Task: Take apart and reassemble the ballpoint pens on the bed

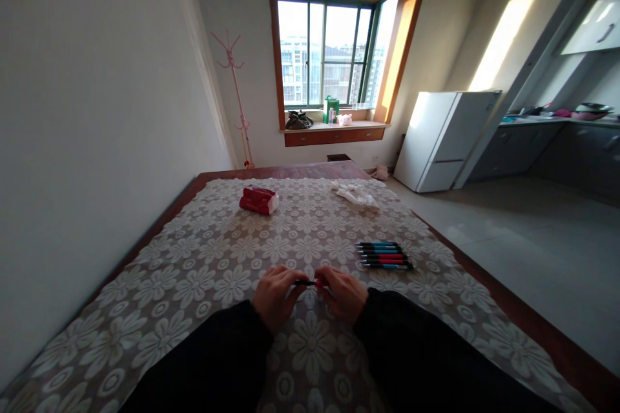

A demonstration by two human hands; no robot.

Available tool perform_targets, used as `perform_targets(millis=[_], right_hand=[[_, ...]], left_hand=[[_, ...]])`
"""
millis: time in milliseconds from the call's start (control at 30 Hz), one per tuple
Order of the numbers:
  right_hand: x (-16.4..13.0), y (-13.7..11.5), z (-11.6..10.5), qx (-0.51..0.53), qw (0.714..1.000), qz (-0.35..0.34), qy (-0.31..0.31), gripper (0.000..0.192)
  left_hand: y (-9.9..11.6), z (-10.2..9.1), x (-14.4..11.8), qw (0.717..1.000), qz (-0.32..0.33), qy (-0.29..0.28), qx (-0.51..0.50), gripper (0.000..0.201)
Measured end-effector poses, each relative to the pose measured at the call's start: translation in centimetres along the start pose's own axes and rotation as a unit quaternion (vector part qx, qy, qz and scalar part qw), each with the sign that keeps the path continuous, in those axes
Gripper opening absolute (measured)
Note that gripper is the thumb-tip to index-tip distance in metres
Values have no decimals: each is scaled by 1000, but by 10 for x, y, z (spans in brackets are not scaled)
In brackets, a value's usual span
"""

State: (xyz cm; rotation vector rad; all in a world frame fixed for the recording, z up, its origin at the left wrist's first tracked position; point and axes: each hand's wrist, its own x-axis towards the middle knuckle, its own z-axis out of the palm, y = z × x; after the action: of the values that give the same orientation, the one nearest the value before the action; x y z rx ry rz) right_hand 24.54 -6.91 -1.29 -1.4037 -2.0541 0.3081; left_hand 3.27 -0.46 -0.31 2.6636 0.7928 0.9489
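**Pen held between both hands, small parts could get lost on that cloth**

Hands first, since they're nearest. The left hand [277,295] and the right hand [341,293] meet over the near middle of the table, fingers curled in tight, and both pinch one pen [308,282] that lies crosswise between them. The left fingers grip the dark end, the right ones the red end. It's too small to tell if the pen is whole or coming apart.

My worry: if those two ends pull apart, a spring or tip could jump out and vanish into the busy flower pattern of the lace tablecloth [203,258]. Good luck spotting it there. A loose half could also roll on the cloth.

Just beyond the right hand, a bit to the right, sits a row of pens [385,255], side by side. A stray elbow or sleeve could knock them toward the right table edge and onto the floor.

Farther off are a red tissue pack [259,200] on the left and a crumpled white cloth [355,193] on the right, both well apart from the hands.
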Motion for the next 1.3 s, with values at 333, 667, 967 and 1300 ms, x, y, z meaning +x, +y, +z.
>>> perform_targets(millis=[333, 667, 967, 1300], right_hand=[[0, 4, -1, -36, 999, -28, 9, 9], [1, -2, -6, -82, 995, -51, 14, 17], [-1, 0, -4, -65, 998, -14, -8, 19], [0, -2, -7, -84, 996, -21, -3, 20]], left_hand=[[0, 0, -1, 998, 8, 11, -55, 9], [-1, 2, -3, 996, -9, 29, -87, 8], [-3, 5, -5, 988, -46, 34, -143, 12], [-1, 4, -4, 985, -42, 45, -162, 10]])
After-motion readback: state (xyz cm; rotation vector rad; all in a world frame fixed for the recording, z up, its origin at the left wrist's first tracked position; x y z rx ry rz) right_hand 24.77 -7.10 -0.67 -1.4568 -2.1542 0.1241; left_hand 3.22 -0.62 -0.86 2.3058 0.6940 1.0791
